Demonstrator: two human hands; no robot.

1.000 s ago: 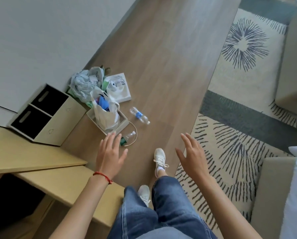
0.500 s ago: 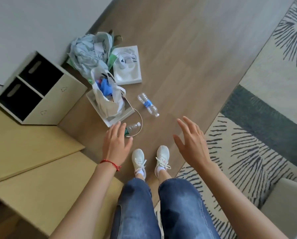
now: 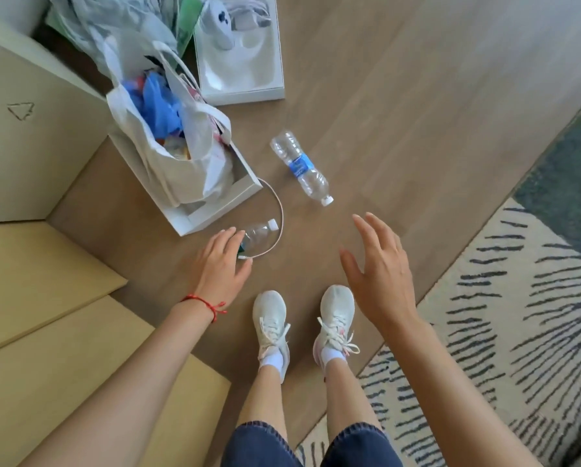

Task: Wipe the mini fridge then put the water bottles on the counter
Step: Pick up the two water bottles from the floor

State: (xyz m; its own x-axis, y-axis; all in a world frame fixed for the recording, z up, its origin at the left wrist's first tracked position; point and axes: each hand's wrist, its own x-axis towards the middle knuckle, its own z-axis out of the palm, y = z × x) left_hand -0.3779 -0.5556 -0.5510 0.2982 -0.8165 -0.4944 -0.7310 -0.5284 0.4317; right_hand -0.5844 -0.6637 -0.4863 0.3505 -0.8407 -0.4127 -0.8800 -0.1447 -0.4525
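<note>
Two clear water bottles lie on the wooden floor. The blue-labelled bottle [image 3: 301,167] lies flat with its white cap toward me. A smaller bottle [image 3: 260,233] lies beside a white tray, partly hidden under my left hand [image 3: 219,266], whose spread fingertips hover at its base. Whether they touch it I cannot tell. My right hand [image 3: 376,271] is open with fingers apart, just below the blue-labelled bottle's cap and holding nothing. The mini fridge is not in view.
A white tray [image 3: 211,215] holds a plastic bag [image 3: 178,153] of rubbish, with a thin looped cable [image 3: 280,210] curving around the smaller bottle. A white box [image 3: 240,75] lies behind. A beige bin [image 3: 29,136] and wooden surfaces [image 3: 46,315] stand left; a patterned rug [image 3: 518,315] lies right.
I have bent down closer to the floor. Both hands have lowered toward the bottles, the left now over the smaller one. My feet stand together.
</note>
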